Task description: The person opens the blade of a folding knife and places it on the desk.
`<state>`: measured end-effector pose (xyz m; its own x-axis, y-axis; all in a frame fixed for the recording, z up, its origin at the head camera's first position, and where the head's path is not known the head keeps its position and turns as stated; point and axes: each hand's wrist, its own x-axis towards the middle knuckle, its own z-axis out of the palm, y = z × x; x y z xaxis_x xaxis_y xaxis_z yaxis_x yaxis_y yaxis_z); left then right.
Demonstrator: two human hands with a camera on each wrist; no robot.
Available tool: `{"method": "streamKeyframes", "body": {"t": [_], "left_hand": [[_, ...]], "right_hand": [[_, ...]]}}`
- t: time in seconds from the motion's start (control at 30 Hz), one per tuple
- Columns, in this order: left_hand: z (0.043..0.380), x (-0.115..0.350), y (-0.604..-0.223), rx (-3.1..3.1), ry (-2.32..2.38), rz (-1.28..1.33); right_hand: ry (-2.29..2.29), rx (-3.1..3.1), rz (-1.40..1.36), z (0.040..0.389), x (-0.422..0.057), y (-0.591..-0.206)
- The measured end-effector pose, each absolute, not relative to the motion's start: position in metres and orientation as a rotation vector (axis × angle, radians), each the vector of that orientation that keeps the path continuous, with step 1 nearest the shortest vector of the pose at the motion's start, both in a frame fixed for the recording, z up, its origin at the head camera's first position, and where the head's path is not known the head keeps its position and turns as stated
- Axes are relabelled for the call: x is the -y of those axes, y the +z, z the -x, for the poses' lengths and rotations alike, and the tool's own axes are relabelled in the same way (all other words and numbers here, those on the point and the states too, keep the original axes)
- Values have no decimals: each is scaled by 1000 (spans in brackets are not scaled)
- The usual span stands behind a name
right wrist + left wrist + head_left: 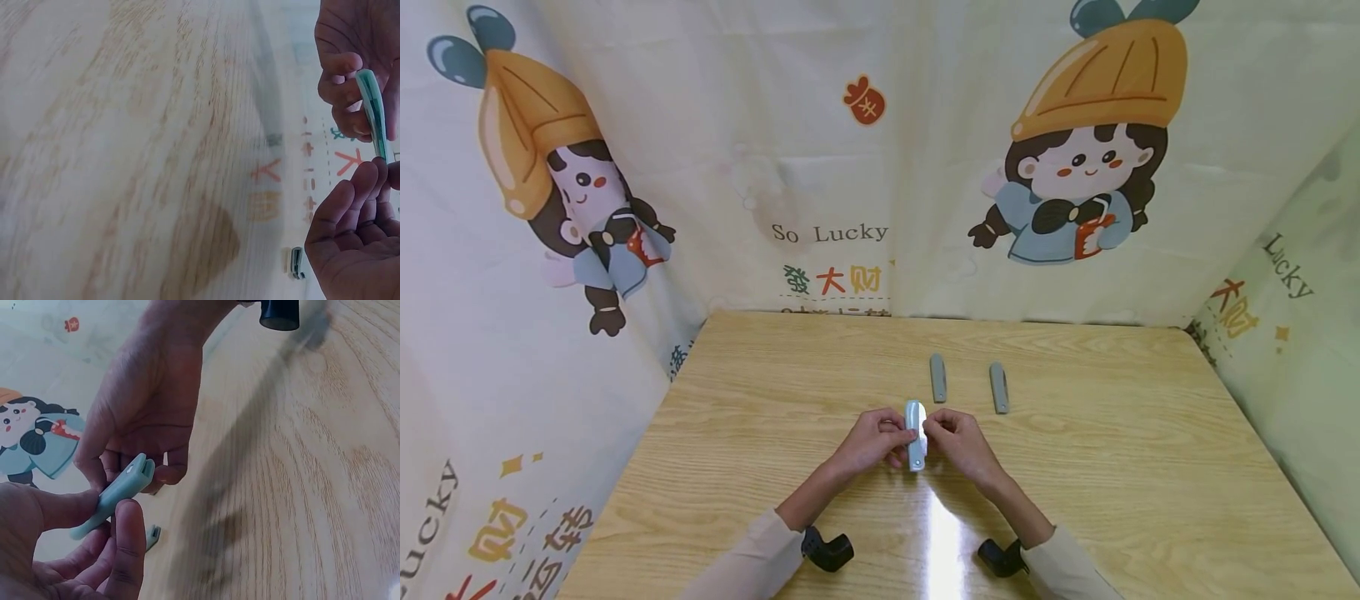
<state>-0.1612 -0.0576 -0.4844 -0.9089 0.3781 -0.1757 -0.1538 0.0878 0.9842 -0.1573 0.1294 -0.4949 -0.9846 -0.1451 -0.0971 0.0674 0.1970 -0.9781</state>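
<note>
A pale green folding knife (915, 454) stands out over the table between the two hands, its bright blade (922, 414) showing along the right side of the handle. The left hand (872, 437) grips the handle, with the thumb across it and fingers behind. From the other side the right hand (962, 446) pinches at the blade's edge with thumb and forefinger. In the left wrist view, the handle (119, 497) shows a slot at its end. The right wrist view shows the knife (372, 103) edge-on, its lower end at the right hand's fingertips.
Two more grey-green folding knives, one (938, 378) just beyond the hands and another (998, 387) to its right, lie on the wooden table (760, 375). A printed curtain (940, 275) hangs behind and at the sides. Each wrist carries a black camera (829, 552).
</note>
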Motion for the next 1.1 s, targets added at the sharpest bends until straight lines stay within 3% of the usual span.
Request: {"method": "streamKeyframes", "body": {"t": [0.33, 0.73, 1.1], "left_hand": [[160, 59, -484, -1972, 1846, -258], [164, 61, -485, -2054, 1764, -403], [161, 55, -488, -2149, 1782, -302]], "right_hand": [[-1902, -2276, 47, 155, -132, -495], [-1943, -2147, 199, 154, -141, -495], [-1877, -2149, 265, 151, -143, -494]]}}
